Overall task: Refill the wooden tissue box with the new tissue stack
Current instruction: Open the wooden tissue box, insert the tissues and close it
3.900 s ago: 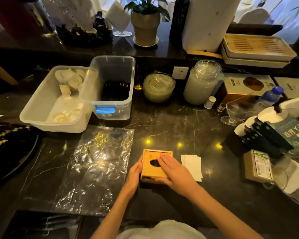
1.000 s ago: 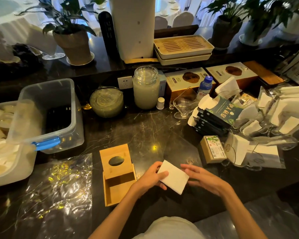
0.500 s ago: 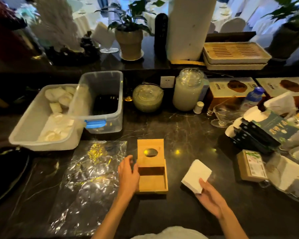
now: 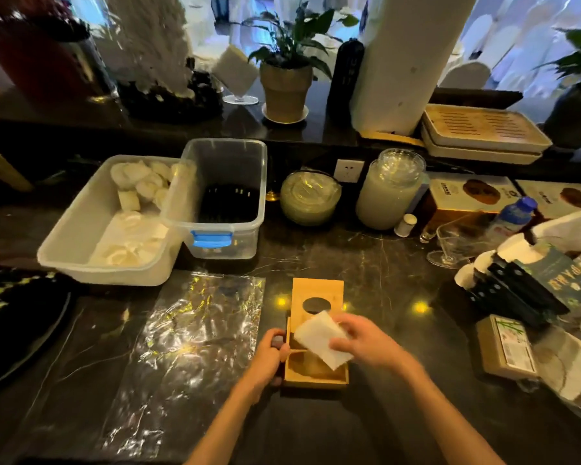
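Note:
The wooden tissue box (image 4: 312,377) lies on the dark marble counter in front of me, its lid (image 4: 317,292) with an oval hole slid back so the near half is uncovered. My right hand (image 4: 366,340) holds the white tissue stack (image 4: 316,337) tilted just above the uncovered part of the box. My left hand (image 4: 269,355) grips the box's left wall. The stack covers part of the box's inside.
A crinkled clear plastic sheet (image 4: 188,350) lies left of the box. Two plastic tubs (image 4: 215,196) stand behind it. Jars (image 4: 388,189), a glass, a bottle and packaged boxes (image 4: 505,350) crowd the right side. A raised shelf with a plant (image 4: 285,85) runs along the back.
My right hand has carried the tissue stack from the counter right of the box to just above its uncovered half. My left hand stays on the box's left side.

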A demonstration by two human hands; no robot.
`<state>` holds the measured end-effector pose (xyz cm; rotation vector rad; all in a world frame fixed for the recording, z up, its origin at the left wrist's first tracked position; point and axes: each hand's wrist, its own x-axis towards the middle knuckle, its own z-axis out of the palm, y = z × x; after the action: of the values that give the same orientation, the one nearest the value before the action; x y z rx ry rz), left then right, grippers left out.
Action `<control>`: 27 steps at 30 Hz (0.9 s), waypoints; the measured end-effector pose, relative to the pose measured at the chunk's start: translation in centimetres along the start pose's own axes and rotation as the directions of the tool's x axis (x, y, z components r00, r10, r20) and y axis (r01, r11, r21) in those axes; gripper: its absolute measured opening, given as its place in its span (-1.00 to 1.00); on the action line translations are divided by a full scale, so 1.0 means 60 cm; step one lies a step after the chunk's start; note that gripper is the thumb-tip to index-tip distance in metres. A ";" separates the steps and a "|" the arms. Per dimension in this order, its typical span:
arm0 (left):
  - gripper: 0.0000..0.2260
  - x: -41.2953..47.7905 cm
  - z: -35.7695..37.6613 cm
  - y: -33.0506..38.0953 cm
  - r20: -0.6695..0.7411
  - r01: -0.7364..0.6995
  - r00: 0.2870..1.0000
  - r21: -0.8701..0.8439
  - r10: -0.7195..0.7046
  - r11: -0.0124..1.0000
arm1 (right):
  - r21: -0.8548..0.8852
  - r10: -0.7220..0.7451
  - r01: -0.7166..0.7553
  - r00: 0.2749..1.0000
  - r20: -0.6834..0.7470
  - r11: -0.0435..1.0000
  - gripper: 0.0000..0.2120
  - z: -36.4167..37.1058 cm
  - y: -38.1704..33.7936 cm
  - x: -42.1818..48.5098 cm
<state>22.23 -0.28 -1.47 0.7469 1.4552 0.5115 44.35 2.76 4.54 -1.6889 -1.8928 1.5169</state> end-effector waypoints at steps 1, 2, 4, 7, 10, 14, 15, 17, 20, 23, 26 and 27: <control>-0.69 0.002 -0.003 0.001 0.008 0.015 1.000 -0.026 -0.014 1.000 | -0.215 0.002 0.009 0.999 0.051 0.977 -0.56 0.004 -0.022 0.017; -0.69 0.003 -0.005 0.001 0.017 0.021 1.000 -0.055 -0.020 0.998 | -0.365 0.026 0.009 0.996 0.089 0.931 -0.54 0.010 -0.037 0.032; -0.68 -0.002 -0.006 0.004 0.030 0.022 0.999 -0.094 -0.019 0.995 | -0.524 0.110 -0.010 0.981 0.160 0.852 -0.51 0.025 -0.052 0.056; -0.68 -0.007 -0.002 0.009 0.011 0.006 1.000 -0.111 -0.004 0.994 | -0.643 0.230 -0.004 0.935 0.269 0.766 -0.51 0.051 -0.056 0.075; -0.70 -0.011 0.001 0.008 -0.016 -0.005 1.000 -0.124 0.003 0.992 | -0.687 0.321 -0.029 0.898 0.302 0.726 -0.49 0.071 -0.052 0.085; -0.70 -0.014 0.005 0.001 -0.035 -0.005 0.999 -0.138 0.000 0.990 | -0.741 0.419 -0.055 0.852 0.315 0.669 -0.49 0.089 -0.053 0.101; -0.70 -0.014 0.006 0.000 -0.039 -0.007 0.999 -0.140 0.001 0.990 | -0.750 0.444 -0.061 0.836 0.323 0.659 -0.48 0.092 -0.055 0.104; -0.70 -0.013 0.008 0.000 -0.052 -0.010 0.999 -0.141 0.003 0.990 | -0.760 0.489 -0.083 0.809 0.326 0.645 -0.48 0.095 -0.058 0.111; -0.69 -0.013 0.010 0.001 -0.049 -0.010 0.999 -0.148 0.002 0.989 | -0.775 0.498 -0.104 0.817 0.290 0.623 -0.55 0.107 -0.054 0.113; -0.67 -0.014 0.014 0.003 -0.048 -0.015 0.999 -0.147 0.008 0.989 | -0.785 0.378 -0.073 0.901 0.212 0.615 -0.58 0.122 -0.037 0.105; -0.69 -0.014 0.016 0.002 -0.056 -0.029 0.998 -0.143 0.021 0.989 | -0.744 0.262 -0.075 0.955 0.137 0.664 -0.51 0.132 -0.022 0.094; -0.69 -0.014 0.015 0.001 -0.061 -0.032 0.998 -0.140 0.023 0.990 | -0.737 0.258 -0.075 0.956 0.138 0.672 -0.48 0.134 -0.019 0.092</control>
<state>23.06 -0.95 -0.89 0.6449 1.4492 0.6557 36.17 3.09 -0.86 -2.0982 -2.8072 1.0887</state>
